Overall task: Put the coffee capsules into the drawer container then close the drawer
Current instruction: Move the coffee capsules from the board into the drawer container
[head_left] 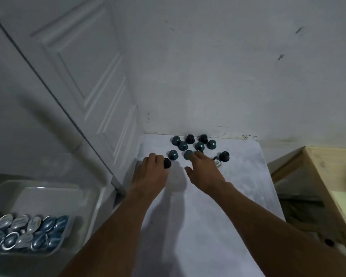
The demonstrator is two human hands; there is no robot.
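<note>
Several glossy domed capsules point(199, 145) on white sheet point(238, 196); left hand point(152, 170) grips dark capsule point(167, 162).

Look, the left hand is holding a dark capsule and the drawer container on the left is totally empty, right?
Not quite. The left hand does hold a dark capsule, but the drawer container on the left is not empty. The head view shows blue and silver capsules already lying in it.
</note>
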